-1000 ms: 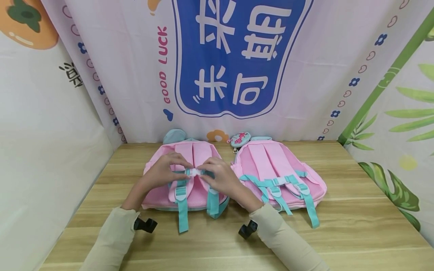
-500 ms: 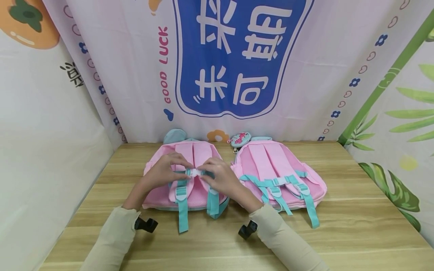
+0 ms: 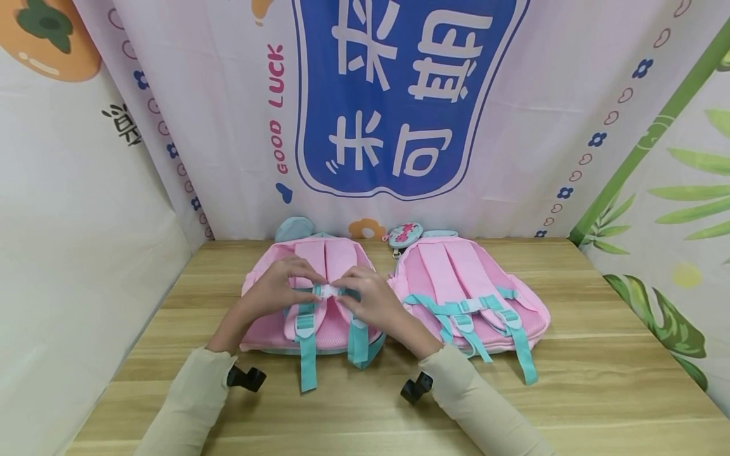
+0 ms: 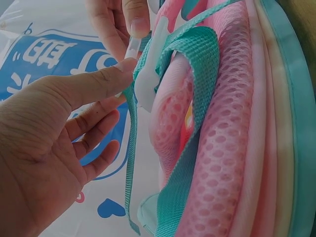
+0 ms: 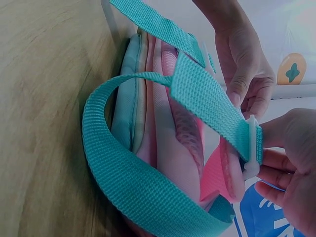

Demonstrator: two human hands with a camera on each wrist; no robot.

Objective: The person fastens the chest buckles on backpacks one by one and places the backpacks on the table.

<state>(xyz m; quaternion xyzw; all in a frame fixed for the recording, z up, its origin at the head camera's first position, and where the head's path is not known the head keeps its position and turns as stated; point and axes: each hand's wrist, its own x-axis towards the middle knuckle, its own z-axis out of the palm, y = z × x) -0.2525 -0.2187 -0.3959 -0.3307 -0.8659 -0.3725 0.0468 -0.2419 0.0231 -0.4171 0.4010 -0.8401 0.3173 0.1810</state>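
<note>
A pink backpack [image 3: 336,339] with teal webbing lies on the left, its shoulder straps facing up. Across those straps runs a white chest-strap buckle [image 3: 328,291]. My left hand [image 3: 276,290] pinches the buckle's left end between thumb and fingertips. The right end is pinched by my right hand [image 3: 371,299]. In the left wrist view the buckle [image 4: 132,48] shows partly between the two hands, and a white strap adjuster [image 4: 146,89] sits beside the left thumb. The right wrist view shows a teal strap [image 5: 212,101] running through another white adjuster [image 5: 253,148] close to the right hand; the buckle is mostly hidden there.
A second pink backpack [image 3: 499,278] lies to the right, with its chest buckle [image 3: 471,305] joined. A small round pouch [image 3: 405,235] hangs at its top. Both bags rest on a wooden table [image 3: 365,418] before a printed cloth backdrop [image 3: 239,126].
</note>
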